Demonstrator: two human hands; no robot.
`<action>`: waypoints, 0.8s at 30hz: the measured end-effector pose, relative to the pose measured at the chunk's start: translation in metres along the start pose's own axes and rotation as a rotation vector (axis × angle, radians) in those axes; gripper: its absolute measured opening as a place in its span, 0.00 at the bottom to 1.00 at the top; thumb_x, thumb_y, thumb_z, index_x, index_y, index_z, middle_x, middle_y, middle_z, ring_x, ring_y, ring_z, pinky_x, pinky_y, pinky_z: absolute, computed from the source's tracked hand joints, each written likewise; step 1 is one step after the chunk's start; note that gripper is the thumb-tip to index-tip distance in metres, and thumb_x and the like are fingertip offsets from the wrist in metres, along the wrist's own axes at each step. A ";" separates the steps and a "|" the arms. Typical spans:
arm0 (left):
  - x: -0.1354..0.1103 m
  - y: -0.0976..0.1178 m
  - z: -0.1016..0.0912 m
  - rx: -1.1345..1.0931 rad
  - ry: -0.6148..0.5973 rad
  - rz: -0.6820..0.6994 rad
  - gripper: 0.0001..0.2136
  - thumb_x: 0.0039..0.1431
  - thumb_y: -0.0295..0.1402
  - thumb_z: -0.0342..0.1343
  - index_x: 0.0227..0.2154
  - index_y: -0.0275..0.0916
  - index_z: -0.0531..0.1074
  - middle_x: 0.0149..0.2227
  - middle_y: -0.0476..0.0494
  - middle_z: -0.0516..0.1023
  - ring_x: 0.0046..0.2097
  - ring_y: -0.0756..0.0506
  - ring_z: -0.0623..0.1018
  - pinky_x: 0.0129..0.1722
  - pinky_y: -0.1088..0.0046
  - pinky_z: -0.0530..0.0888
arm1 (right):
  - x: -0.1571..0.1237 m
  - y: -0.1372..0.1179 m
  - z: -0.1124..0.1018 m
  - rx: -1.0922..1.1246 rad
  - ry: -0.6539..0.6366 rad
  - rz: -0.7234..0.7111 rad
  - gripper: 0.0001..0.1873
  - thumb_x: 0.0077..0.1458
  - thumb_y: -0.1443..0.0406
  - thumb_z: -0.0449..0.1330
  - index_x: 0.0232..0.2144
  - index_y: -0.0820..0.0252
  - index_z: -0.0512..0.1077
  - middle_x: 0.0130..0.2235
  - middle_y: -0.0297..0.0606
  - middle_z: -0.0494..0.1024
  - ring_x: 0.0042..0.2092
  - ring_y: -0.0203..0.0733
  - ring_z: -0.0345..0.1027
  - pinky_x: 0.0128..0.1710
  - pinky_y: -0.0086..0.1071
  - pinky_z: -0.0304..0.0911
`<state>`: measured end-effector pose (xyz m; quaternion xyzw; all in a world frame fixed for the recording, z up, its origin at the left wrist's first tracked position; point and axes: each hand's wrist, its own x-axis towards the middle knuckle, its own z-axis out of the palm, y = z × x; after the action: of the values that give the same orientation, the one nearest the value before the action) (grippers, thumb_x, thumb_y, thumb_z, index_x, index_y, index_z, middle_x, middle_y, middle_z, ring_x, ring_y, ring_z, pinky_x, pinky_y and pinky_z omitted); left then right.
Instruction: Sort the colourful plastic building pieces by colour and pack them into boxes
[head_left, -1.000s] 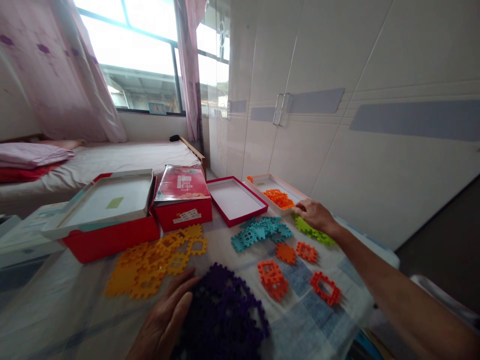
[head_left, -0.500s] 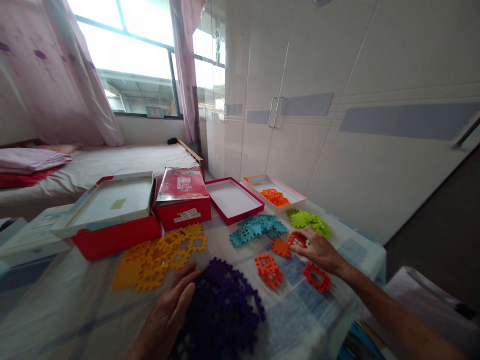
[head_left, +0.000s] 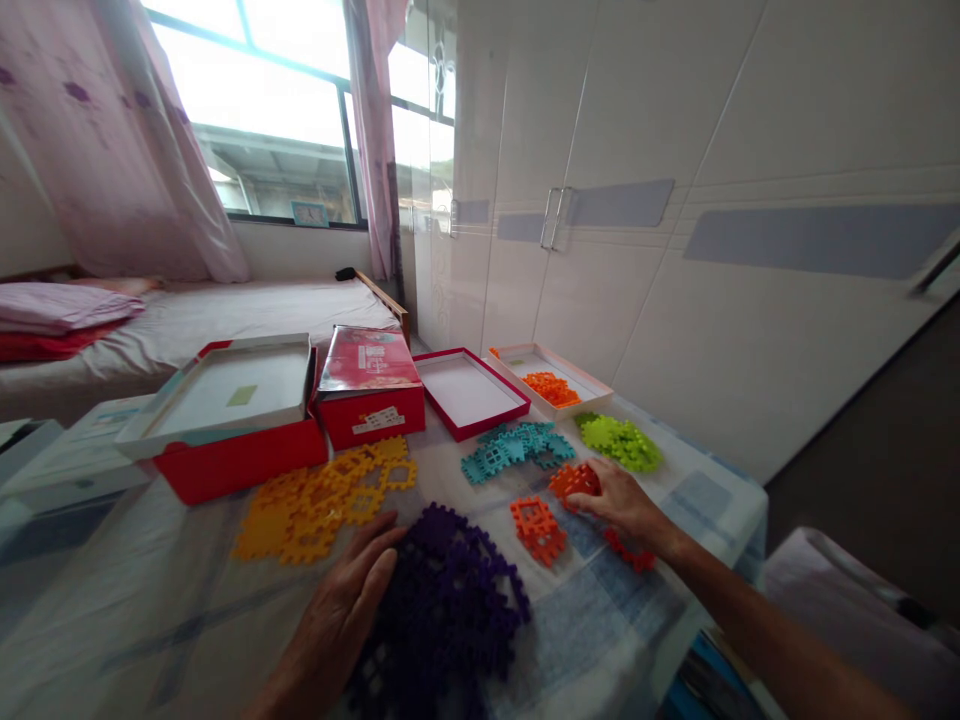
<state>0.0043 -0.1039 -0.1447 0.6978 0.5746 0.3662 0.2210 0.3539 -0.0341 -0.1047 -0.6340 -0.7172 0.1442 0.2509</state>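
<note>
Hand (R) (head_left: 621,500) pinching orange pcs (head_left: 568,480), hand (L) (head_left: 346,590) by purple pcs (head_left: 457,600)

Right grip (head_left: 622,500) partly hides orange pieces (head_left: 566,482)

It also covers part of a red piece (head_left: 636,556). The purple pile (head_left: 456,595) blurs into darkness below. Lettering on the box (head_left: 370,385) is too small to read, as is the clock (head_left: 310,214).

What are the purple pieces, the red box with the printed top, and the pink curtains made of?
Purple pieces: probably plastic, with evenly shaped teeth; they look dull, but shadow makes that unsure. Red box: likely cardboard, glossy on top, where light reflects off the print. Pink curtains: seemingly soft cloth, hanging in loose folds.
</note>
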 end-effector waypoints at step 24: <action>0.001 -0.002 0.002 0.023 -0.044 -0.023 0.23 0.62 0.46 0.37 0.45 0.43 0.74 0.57 0.44 0.67 0.58 0.42 0.67 0.58 0.60 0.63 | -0.039 -0.059 0.029 0.112 -0.071 -0.156 0.13 0.46 0.64 0.62 0.37 0.56 0.70 0.44 0.37 0.61 0.47 0.40 0.60 0.52 0.33 0.56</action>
<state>0.0041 -0.1023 -0.1470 0.7016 0.5815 0.3418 0.2298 0.2916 -0.0781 -0.1052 -0.5559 -0.7634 0.1865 0.2710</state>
